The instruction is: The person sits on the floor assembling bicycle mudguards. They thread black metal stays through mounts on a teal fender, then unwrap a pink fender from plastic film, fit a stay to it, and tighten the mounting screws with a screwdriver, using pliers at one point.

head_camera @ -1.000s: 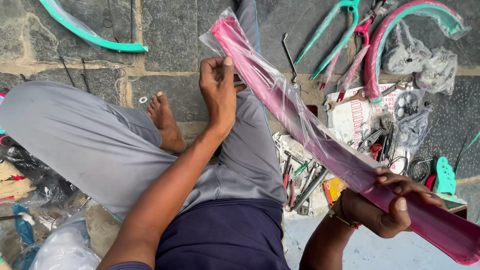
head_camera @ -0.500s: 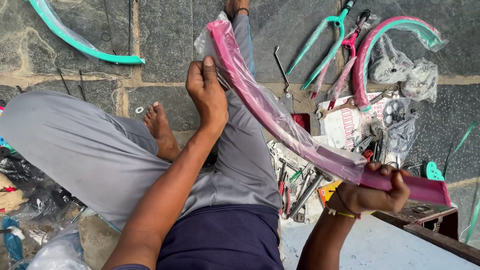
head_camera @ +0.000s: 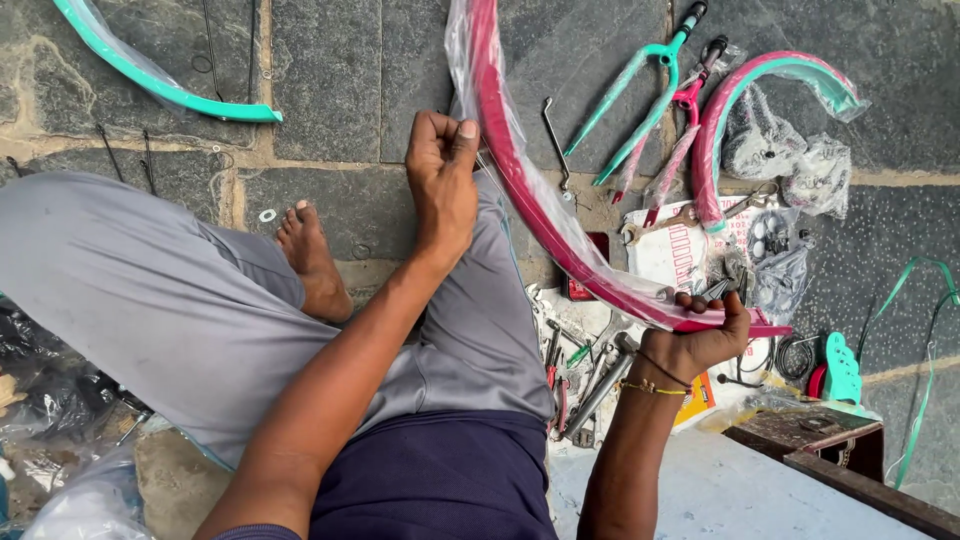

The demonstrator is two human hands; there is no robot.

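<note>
A pink curved bicycle mudguard (head_camera: 520, 190) in a clear plastic wrap (head_camera: 462, 60) arcs from the top edge down to the right. My right hand (head_camera: 705, 340) grips its near end from below, palm up. My left hand (head_camera: 440, 185) is closed in a fist just left of the mudguard, over my grey-trousered knee, pinching the loose edge of the wrap. The mudguard's far end runs out of view at the top.
I sit on stone paving, with one bare foot (head_camera: 310, 255) tucked in. A teal mudguard (head_camera: 160, 85) lies top left. At right lie a teal fork (head_camera: 640, 100), a pink and teal mudguard (head_camera: 740, 110), bagged parts (head_camera: 790, 150), wrenches (head_camera: 590, 375) and a wooden box (head_camera: 810, 435).
The mudguard has swung more upright, and its far end now passes the top edge. My right hand drew in to the left with the near end. My left hand closed into a fist.
</note>
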